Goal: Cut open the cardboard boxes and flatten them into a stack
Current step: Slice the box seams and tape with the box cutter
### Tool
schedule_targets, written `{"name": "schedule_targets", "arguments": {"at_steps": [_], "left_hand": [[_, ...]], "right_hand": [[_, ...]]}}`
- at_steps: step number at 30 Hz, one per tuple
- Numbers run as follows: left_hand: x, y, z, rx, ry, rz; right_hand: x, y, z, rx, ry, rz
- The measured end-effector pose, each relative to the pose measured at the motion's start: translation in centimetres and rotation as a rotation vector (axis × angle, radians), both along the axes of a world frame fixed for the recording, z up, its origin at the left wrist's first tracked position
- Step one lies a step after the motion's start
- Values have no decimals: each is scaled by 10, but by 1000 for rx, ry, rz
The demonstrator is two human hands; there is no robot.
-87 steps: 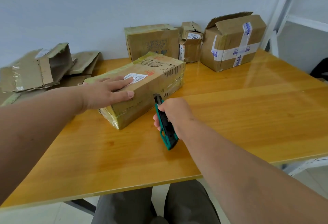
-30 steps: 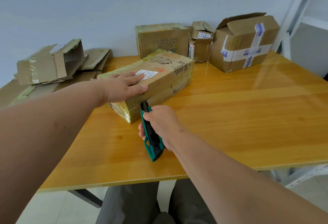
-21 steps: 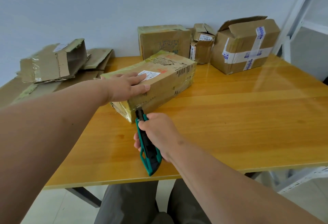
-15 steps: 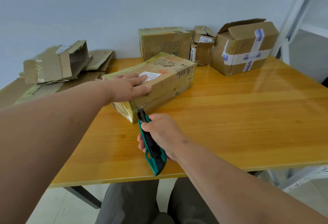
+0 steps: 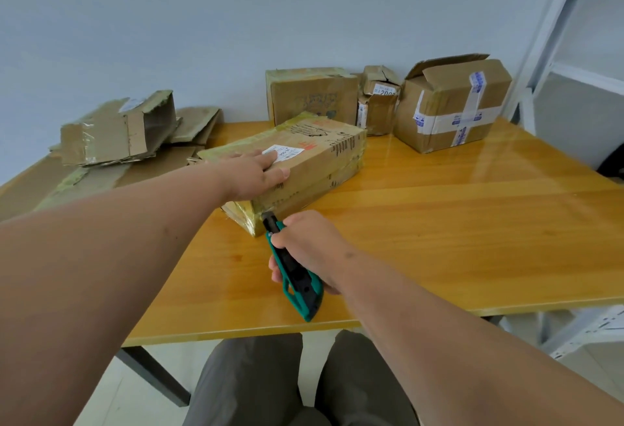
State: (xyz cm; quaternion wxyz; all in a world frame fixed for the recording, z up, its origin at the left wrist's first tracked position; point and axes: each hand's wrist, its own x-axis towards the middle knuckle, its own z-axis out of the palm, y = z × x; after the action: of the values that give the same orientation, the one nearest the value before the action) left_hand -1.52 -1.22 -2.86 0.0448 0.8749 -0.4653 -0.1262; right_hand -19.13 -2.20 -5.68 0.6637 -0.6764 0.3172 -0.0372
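A long taped cardboard box [image 5: 324, 155] with a white label lies slantwise on the wooden table [image 5: 456, 240]. My left hand [image 5: 258, 174] presses flat on its near top, fingers straight. My right hand [image 5: 309, 246] grips a green and black utility knife [image 5: 295, 277], whose tip sits at the box's near lower corner. Flattened cardboard [image 5: 118, 155] lies piled at the table's left, with one half-collapsed box on top.
Three more boxes stand at the back by the wall: a brown one [image 5: 310, 96], a small crushed one [image 5: 378, 101] and a larger one with white and blue tape [image 5: 452, 105]. A white metal shelf frame [image 5: 553, 37] rises at the right.
The knife has travelled along the box's long side toward me and now sits at the near corner. My left hand has stayed pressed on the box top.
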Motion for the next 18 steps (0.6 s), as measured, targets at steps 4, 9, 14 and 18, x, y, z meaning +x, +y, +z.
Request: {"name": "schedule_targets", "arguments": {"at_steps": [4, 9, 14, 18], "left_hand": [[-6, 6, 8, -86, 197, 17], [28, 33, 28, -156, 473, 46], [23, 45, 22, -23, 211, -105], [11, 36, 21, 1, -167, -169]], "right_hand": [[-10, 1, 6, -116, 19, 127], [-20, -21, -2, -273, -15, -31], [-24, -19, -23, -702, 10, 16], [-25, -22, -23, -919, 19, -39]]}}
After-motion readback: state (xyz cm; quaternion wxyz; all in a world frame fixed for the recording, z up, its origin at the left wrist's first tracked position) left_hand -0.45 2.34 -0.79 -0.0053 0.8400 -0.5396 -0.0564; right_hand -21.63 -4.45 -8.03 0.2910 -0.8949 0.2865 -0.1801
